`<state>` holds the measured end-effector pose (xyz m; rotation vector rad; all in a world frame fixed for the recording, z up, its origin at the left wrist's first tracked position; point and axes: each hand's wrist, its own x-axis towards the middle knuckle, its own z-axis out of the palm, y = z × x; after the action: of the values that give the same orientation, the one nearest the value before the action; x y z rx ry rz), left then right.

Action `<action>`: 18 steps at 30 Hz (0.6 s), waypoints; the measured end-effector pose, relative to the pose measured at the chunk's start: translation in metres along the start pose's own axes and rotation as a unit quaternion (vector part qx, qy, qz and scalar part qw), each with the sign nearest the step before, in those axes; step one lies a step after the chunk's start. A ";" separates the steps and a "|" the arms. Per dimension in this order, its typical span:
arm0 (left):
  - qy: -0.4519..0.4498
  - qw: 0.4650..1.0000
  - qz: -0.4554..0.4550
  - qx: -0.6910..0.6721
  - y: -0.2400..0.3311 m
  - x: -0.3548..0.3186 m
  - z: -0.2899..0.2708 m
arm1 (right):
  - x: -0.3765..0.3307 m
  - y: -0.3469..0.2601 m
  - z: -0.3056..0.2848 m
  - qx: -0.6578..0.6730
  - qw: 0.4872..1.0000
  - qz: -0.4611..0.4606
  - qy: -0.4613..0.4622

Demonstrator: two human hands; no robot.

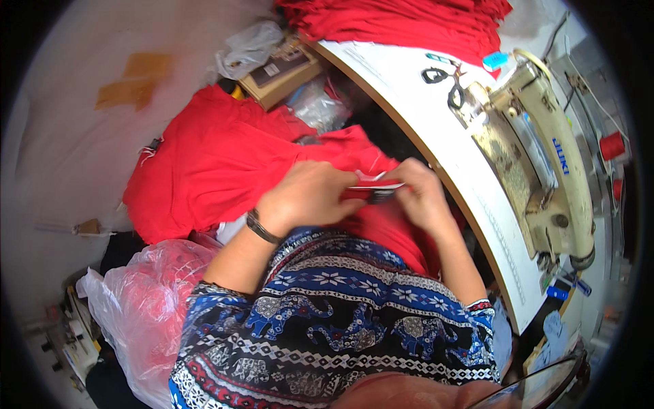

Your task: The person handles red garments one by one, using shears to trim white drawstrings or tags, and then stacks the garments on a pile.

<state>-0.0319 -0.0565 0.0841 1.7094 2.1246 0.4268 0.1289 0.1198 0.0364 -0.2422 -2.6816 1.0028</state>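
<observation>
**Bright, even light; heavy fisheye, soft rim**

Scene well lit, diffuse, no hard shadows. Pale floor (82, 136) at left washes out near white, detail lost. White table top (436, 123) close to clipping. Red cloth (218, 163) saturated, folds barely readable. Dark gap under the table edge goes to black. Clear plastic bag (143, 307) shows small glare spots. Centre fairly sharp; both hands slightly soft. Black vignette ring all round. Straight table edge bows strongly. Sewing machine (538, 157) stretched, smeared toward right rim. Lower corners blurred.

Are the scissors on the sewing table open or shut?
Shut: the scissors lie flat on the white table, blades together, handles side by side.
</observation>
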 end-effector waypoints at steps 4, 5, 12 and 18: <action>-0.111 0.986 -0.017 0.121 -0.033 0.000 0.021 | -0.051 0.051 -0.010 0.042 0.988 0.116 0.094; -0.073 0.993 0.015 0.096 -0.038 0.001 0.031 | -0.065 0.060 -0.001 0.035 0.990 0.127 0.049; 0.020 0.987 0.093 -0.127 -0.058 0.016 0.062 | -0.073 0.039 0.032 -0.083 0.996 0.040 -0.009; 0.034 0.979 0.051 -0.192 -0.032 0.018 0.044 | -0.036 0.027 0.046 0.114 0.990 0.080 0.029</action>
<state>-0.0420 -0.0457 0.0292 1.5975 1.8507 0.8751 0.1508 0.1025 -0.0216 -0.4370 -2.4977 1.3175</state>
